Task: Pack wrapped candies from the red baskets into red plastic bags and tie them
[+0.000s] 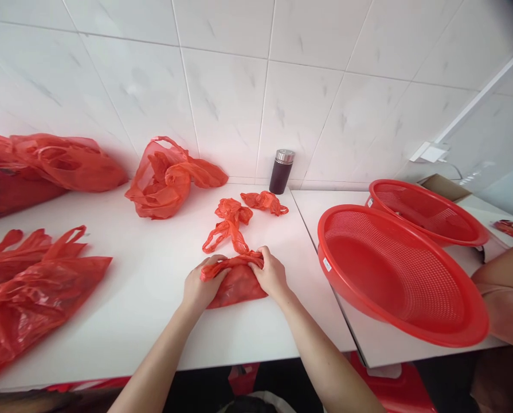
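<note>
A red plastic bag (235, 285) lies bunched on the white counter (153, 298) near its front edge. My left hand (200, 287) is closed on the bag's left end and my right hand (271, 274) is closed on its right end, with the gathered top edge stretched between them. Just behind lie two knotted red bags, one (228, 223) trailing loops toward my hands and a smaller one (265, 202) farther back.
Loose red bags lie at the left front (28, 292), back left (58, 163) and back middle (168, 178). A dark flask (281, 171) stands by the tiled wall. Two red colander basins (394, 269) (428, 211) sit on the right. Another person's arm (505, 298) shows at the right edge.
</note>
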`<state>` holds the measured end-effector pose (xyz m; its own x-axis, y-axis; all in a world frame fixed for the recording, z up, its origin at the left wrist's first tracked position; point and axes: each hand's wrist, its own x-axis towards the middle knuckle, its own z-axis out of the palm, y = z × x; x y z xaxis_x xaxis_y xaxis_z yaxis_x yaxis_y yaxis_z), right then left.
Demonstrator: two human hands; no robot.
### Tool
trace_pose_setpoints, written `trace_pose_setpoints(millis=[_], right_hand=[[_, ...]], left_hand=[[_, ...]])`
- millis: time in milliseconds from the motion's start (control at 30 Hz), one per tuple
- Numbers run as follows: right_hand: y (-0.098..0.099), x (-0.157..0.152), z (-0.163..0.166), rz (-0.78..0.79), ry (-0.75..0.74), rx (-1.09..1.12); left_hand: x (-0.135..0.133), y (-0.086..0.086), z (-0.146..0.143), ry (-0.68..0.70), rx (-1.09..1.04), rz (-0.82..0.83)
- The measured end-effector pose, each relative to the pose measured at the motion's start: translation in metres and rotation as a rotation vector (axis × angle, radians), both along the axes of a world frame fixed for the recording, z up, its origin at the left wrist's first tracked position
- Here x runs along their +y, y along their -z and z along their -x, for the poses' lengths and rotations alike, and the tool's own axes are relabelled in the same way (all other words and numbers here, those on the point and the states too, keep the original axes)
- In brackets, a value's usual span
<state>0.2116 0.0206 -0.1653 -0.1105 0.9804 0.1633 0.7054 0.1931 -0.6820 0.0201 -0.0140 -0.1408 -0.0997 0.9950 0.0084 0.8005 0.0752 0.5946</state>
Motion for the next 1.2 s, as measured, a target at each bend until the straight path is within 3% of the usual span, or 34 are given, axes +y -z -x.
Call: trace_pose_setpoints(millis=[167, 567, 667, 833, 1000, 1200], right_hand=[[0.006, 0.002, 0.0, -0.044, 0.0, -0.085], [0.009, 0.002, -0.001, -0.059, 0.0, -0.052], [0.002, -0.002, -0.002, -0.042, -0.002, 0.01], [-0.013, -0.009, -0.01, 0.058, -0.083, 0.317], [-0.018, -0.004, -0.019, -0.043, 0.026, 0.412], [-0.022, 0.008, -0.025, -0.039, 0.119, 0.504]], left_hand=[[0.001, 0.007, 0.003, 0.002, 0.008, -0.026], [0.001, 0.012, 0.004, 0.0, -0.009, -0.048], [-0.001, 0.008, 0.003, 0.009, -0.045, -0.051], [-0.013, -0.004, 0.004, 0.069, -0.148, -0.054], [-0.028, -0.018, 0.007, 0.132, -0.174, -0.027], [-0.048, -0.029, 0.013, 0.059, -0.257, 0.038]])
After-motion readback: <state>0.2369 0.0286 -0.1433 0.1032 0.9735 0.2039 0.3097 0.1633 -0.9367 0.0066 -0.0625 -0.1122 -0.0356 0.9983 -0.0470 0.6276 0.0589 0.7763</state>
